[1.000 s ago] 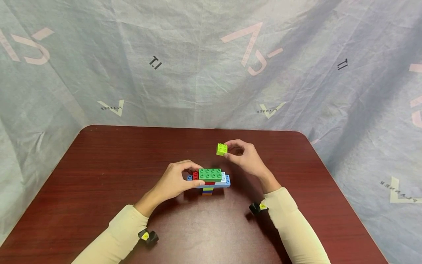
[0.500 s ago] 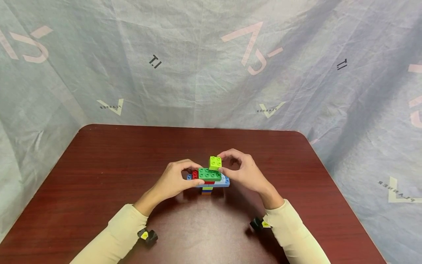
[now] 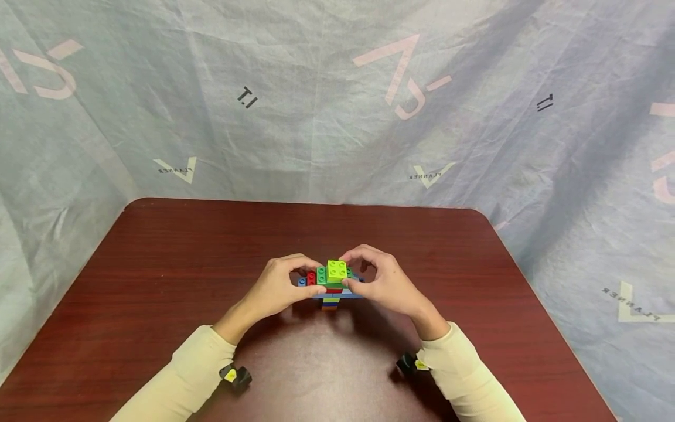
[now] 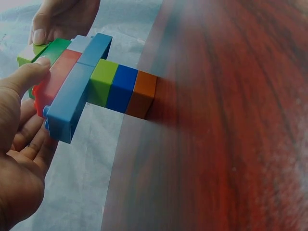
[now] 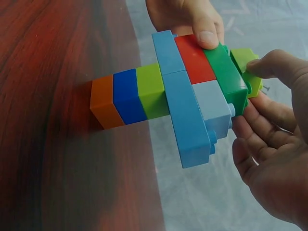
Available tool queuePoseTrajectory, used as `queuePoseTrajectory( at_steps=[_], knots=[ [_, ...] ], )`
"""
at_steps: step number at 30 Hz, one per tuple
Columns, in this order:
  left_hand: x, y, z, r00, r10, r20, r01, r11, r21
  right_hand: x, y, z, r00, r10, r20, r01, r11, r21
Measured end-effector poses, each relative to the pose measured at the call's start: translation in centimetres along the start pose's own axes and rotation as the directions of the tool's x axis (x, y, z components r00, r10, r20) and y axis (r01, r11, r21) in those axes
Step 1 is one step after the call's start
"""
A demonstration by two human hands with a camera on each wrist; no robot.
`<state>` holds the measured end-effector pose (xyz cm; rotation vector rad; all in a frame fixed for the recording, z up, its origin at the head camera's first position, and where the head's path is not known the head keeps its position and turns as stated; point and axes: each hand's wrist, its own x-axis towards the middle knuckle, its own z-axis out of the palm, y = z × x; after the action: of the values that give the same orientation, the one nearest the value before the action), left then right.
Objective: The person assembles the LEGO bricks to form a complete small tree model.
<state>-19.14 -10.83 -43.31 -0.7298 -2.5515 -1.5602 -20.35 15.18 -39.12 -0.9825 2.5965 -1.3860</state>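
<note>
A toy brick build stands upright on the table. Its narrow column has an orange brick (image 5: 104, 103) at the bottom, then a dark blue brick (image 5: 128, 96) and a lime brick (image 5: 151, 91). Wider light blue bricks (image 5: 186, 122) lie across it, topped by a red brick (image 5: 194, 60) and a pale blue brick (image 5: 211, 107), with a long green brick (image 5: 228, 77) above. My left hand (image 3: 274, 287) grips the build's left side, thumb across the red and green bricks. Between thumb and fingers, my right hand (image 3: 390, 287) pinches a small lime brick (image 3: 337, 269) right at the green brick's studs.
The dark red wooden table (image 3: 211, 234) has rounded far corners. Behind it and at its sides hangs a grey printed cloth (image 3: 311, 117). Both wrists carry small black cameras, such as the left wrist camera (image 3: 241, 380).
My right hand has brought the small lime brick left and down, from beyond the build onto the top of the green brick. The left hand has kept its grip in place.
</note>
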Motion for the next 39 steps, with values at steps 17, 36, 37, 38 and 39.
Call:
queuePoseTrajectory(
  at_steps=[17, 36, 37, 38, 39],
  knots=[
    [0.3, 0.9, 0.0, 0.999, 0.038, -0.018, -0.039, 0.999, -0.024, 0.0, -0.4, 0.1, 1.0, -0.002, -0.016, 0.002, 0.999, -0.038],
    [0.7, 1.6, 0.2, 0.996, 0.075, -0.05, -0.078, 0.994, -0.073, -0.1, -0.4, 0.2, 1.0, -0.01, -0.021, 0.009, 1.0, -0.018],
    [0.7, 1.6, 0.2, 0.996, 0.071, -0.05, -0.074, 0.995, -0.071, -0.1, -0.3, 0.2, 1.0, -0.011, -0.022, 0.011, 1.0, -0.016],
    [0.6, 1.7, 0.2, 0.996, 0.067, -0.05, -0.071, 0.995, -0.071, -0.1, -0.3, 0.2, 1.0, -0.011, -0.023, 0.011, 1.0, -0.013],
    [0.6, 1.6, 0.2, 0.997, 0.064, -0.051, -0.068, 0.995, -0.071, -0.1, -0.3, 0.3, 1.0, -0.01, -0.025, 0.01, 1.0, -0.009]
  ],
)
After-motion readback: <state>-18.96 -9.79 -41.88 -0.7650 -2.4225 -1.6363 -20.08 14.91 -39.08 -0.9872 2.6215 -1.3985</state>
